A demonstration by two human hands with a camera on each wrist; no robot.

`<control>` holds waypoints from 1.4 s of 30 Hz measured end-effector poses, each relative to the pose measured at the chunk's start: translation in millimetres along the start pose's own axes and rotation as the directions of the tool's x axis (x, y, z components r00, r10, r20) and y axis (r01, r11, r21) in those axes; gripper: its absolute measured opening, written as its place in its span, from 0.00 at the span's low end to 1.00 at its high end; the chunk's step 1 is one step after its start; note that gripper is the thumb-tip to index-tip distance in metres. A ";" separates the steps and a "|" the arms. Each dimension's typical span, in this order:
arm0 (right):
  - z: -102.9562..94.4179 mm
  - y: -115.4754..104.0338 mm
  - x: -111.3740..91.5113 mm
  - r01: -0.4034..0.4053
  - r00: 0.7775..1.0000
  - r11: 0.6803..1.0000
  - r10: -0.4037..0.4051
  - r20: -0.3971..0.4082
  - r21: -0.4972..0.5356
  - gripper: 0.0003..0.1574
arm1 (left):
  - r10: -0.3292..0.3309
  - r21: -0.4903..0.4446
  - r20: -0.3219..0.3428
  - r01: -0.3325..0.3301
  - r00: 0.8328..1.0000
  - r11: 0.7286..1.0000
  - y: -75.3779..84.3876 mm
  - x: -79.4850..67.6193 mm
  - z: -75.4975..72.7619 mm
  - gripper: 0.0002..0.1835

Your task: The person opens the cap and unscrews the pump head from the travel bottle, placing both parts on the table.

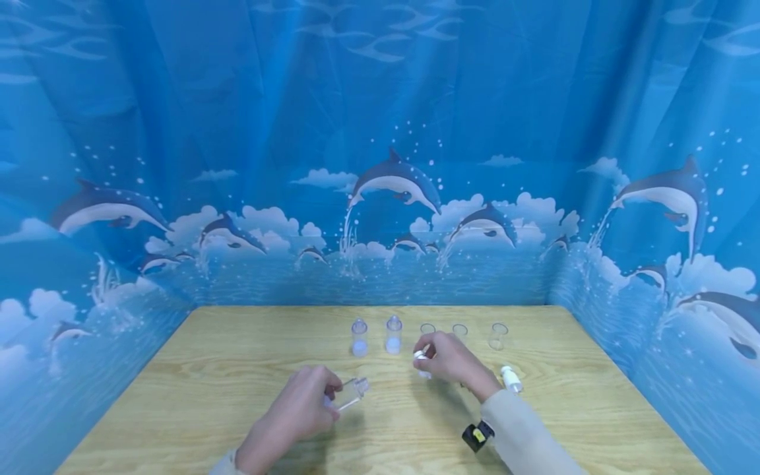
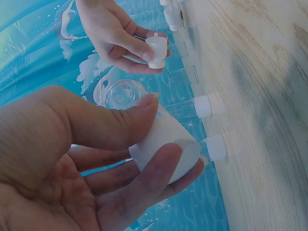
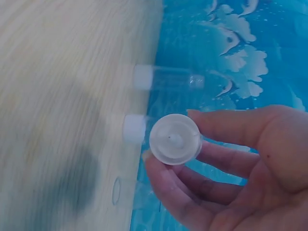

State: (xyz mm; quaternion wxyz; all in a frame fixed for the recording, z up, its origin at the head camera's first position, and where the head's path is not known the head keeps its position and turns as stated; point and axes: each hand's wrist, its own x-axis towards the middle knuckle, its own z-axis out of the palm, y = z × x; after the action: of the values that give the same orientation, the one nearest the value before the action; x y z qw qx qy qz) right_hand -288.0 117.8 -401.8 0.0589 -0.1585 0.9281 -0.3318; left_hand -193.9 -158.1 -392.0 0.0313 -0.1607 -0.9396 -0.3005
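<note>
My left hand grips a clear bottle, tilted with its narrow neck toward the right. The left wrist view shows thumb and fingers around the white lower part of this bottle. To the right, my right hand pinches a small white pump-like piece with a little nub on one end. Its round, hollow end faces the camera in the right wrist view. The two hands are apart, both over the front half of the wooden table.
Two clear bottles with white bases, the left one and the right one, stand behind the hands. Right of them is a row of three clear cups. Another white piece lies beside my right wrist. A dolphin-print curtain borders the table.
</note>
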 end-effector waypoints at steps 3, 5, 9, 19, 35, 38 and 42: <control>0.0 2.6 4.1 -0.017 1.000 0.999 0.018 0.007 -0.040 0.12 | 0.002 0.005 -0.004 -0.002 1.000 1.000 0.3 -0.4 0.0 0.21; 0.2 4.1 6.5 -0.021 1.000 0.997 0.021 0.008 -0.071 0.13 | 0.003 0.005 -0.004 -0.003 1.000 1.000 0.4 -0.5 -0.1 0.21; 0.1 6.7 11.4 -0.043 0.999 0.990 0.044 0.004 -0.134 0.12 | 0.010 0.003 -0.006 -0.010 1.000 1.000 0.4 -0.7 0.1 0.21; 4.1 12.7 17.5 -0.089 0.995 0.979 0.094 0.021 -0.182 0.13 | 0.027 0.011 -0.028 -0.027 0.999 1.000 0.3 -1.3 0.1 0.20; 8.9 13.0 17.8 -0.102 0.993 0.973 0.110 0.032 -0.206 0.11 | 0.049 0.032 -0.035 -0.048 0.998 0.998 -0.8 -1.0 -0.4 0.20; 9.9 13.7 17.9 -0.107 0.993 0.972 0.116 0.033 -0.208 0.11 | 0.049 0.025 -0.028 -0.049 0.998 0.999 -1.4 -0.9 -0.1 0.19; 11.7 14.5 17.7 -0.116 0.992 0.972 0.125 0.034 -0.207 0.11 | 0.051 0.021 -0.023 -0.050 0.998 0.999 -1.7 -0.8 0.0 0.19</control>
State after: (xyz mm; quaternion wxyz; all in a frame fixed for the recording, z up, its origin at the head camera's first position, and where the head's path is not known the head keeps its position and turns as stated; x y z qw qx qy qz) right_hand -305.8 115.5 -420.1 0.0840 -0.1149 0.9635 -0.2268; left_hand -193.7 -159.6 -393.1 0.0514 -0.1805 -0.9379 -0.2919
